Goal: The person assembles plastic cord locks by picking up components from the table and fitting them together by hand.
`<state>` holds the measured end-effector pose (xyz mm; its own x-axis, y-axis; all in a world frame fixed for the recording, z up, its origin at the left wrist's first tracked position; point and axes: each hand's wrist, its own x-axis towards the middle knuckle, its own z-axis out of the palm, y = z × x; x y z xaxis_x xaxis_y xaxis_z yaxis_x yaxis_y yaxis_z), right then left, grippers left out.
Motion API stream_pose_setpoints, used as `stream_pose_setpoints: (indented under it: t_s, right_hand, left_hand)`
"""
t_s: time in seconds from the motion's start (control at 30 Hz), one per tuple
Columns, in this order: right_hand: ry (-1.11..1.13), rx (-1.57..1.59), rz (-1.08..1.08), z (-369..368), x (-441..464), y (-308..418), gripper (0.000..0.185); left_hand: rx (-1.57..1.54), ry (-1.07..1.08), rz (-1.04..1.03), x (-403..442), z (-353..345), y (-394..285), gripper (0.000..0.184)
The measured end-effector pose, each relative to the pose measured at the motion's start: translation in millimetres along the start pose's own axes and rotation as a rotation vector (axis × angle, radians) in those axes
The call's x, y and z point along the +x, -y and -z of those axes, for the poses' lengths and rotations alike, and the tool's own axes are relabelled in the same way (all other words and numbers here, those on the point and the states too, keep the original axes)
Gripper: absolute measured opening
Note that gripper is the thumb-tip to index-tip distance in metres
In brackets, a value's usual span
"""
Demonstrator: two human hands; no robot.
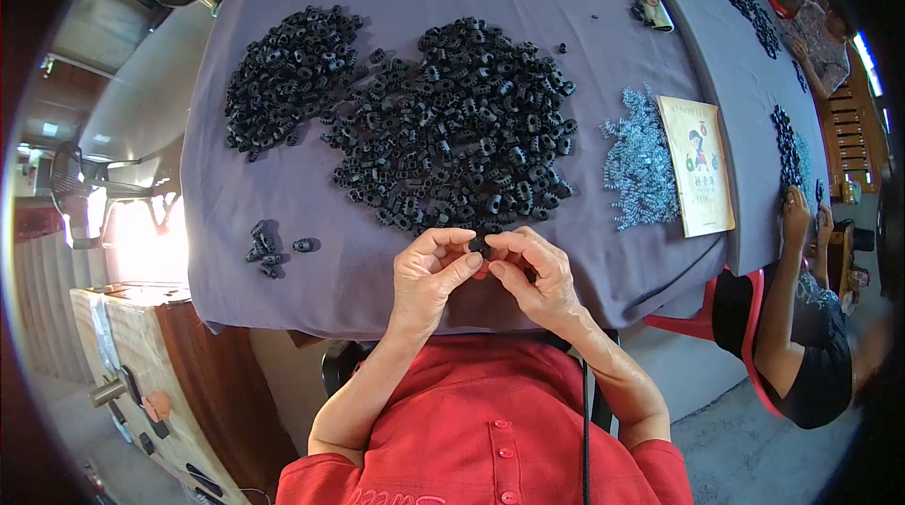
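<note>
A small black piece [481,247] is pinched between the fingers of the left hand [426,266] and right hand [539,271], by the near edge of the counter [330,293]. Even pressure should be applied to prevent slipping.

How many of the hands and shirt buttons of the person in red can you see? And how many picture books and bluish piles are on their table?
Hands: 2, left hand and right hand
Shirt buttons: 3
Picture book: 1
Bluish pile: 1
Total: 7
</note>
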<state>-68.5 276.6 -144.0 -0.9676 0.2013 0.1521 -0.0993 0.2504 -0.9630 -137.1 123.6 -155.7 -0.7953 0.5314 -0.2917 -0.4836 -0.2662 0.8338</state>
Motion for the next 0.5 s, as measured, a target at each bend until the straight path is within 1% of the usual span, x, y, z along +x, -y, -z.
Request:
stream_pose_setpoints:
  t_s: [0.2, 0.5]
  right_hand:
    - [-0.024, 0.013, -0.037, -1.6, -2.4, -1.4, 0.024]
    - [-0.036, 0.039, -0.076, -4.3, -3.4, -4.7, 0.019]
  left_hand:
    - [0.059, 0.001, 0.006, -1.4, -2.3, -2.6, 0.023]
    - [0.005, 0.016, 0.055, -2.4, 1.0, 1.1, 0.022]
